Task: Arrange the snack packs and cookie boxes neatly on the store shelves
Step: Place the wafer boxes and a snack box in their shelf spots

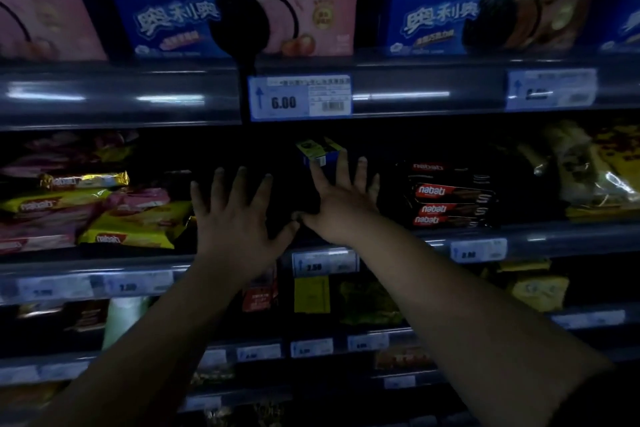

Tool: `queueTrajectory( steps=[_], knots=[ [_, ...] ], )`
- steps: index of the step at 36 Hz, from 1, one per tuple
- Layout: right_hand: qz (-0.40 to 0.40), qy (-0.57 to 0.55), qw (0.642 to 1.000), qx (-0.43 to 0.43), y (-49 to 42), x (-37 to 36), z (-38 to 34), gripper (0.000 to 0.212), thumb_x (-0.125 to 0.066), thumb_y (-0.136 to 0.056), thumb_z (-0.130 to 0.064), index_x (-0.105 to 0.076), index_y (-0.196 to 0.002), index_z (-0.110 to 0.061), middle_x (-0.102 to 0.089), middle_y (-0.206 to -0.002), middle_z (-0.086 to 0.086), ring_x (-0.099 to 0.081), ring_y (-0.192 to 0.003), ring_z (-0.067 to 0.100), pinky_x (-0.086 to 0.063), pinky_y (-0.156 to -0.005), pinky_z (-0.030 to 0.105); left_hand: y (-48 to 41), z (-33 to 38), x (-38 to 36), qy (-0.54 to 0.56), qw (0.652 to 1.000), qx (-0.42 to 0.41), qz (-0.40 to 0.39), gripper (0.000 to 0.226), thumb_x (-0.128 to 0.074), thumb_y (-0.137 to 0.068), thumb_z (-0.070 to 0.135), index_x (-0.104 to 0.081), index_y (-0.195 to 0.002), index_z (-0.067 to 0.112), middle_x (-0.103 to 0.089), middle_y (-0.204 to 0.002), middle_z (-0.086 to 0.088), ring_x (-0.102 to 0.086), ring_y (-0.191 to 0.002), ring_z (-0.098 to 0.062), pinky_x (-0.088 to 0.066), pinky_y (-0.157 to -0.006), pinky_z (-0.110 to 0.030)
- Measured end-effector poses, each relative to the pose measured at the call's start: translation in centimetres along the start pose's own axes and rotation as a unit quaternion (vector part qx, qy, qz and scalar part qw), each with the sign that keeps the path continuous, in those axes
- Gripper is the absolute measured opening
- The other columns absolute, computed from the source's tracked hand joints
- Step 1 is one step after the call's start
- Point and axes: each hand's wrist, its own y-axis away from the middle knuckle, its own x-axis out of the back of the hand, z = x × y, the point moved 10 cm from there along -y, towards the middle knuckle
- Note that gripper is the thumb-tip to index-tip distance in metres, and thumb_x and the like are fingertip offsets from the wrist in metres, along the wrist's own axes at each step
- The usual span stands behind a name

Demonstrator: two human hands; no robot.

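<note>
Cookie boxes [235, 22] stand on the shelf [121, 94] above snack packs [453, 198].

A: What's the pose?
B: Left hand [235, 218] and right hand [341, 208] both reach forward, fingers straight and spread.
A: Apart?
B: Side by side, thumb tips just about touching, palms turned away.

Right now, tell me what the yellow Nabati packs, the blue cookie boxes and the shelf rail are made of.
Yellow Nabati packs: likely glossy plastic film, crinkled, crimped ends. Blue cookie boxes: seemingly printed cardboard, flat faces, sharp edges. Shelf rail: glossy plastic or metal, streaked reflections; unclear which.
</note>
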Motion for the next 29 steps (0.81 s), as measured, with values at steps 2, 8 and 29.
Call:
queueTrajectory(
  steps=[2,8,29],
  knots=[
    [-0.020,-0.004,1.000,-0.016,-1.7,-0.6,-0.1,0.105,-0.045,-0.078,-0.082,0.021,-0.149,-0.042,0.042,-0.152,0.006,0.038,-0.137,0.043,0.016,-0.111,0.064,0.2,-0.9,-0.7,0.004,1.000,0.005,-0.001,0.087,-0.037,-0.078,0.078,-0.043,-0.145,0.023,-0.041,-0.149,-0.019,-0.028,-0.139,-0.048,-0.012,-0.110,-0.069],
    [-0.064,-0.003,0.997,-0.040,-6.0,-2.2,-0.9,0.108,-0.043,-0.075,-0.086,0.019,-0.150,-0.040,0.040,-0.154,-0.002,0.035,-0.137,0.046,0.013,-0.108,0.070,0.4,-1.7,-1.5,0.027,1.000,0.014,0.003,0.087,-0.030,-0.081,0.079,-0.034,-0.150,0.026,-0.035,-0.154,-0.017,-0.023,-0.143,-0.045,-0.008,-0.113,-0.067],
    [-0.060,-0.036,0.997,-0.028,-8.1,-1.4,0.2,0.106,-0.054,-0.076,-0.075,0.011,-0.153,-0.041,0.025,-0.161,-0.001,0.029,-0.142,0.043,0.011,-0.110,0.068,0.7,-1.8,-3.4,0.024,0.998,0.020,-0.060,0.095,-0.008,-0.077,0.087,-0.029,-0.152,0.032,-0.033,-0.157,-0.011,-0.026,-0.144,-0.041,-0.014,-0.114,-0.063]
  ],
)
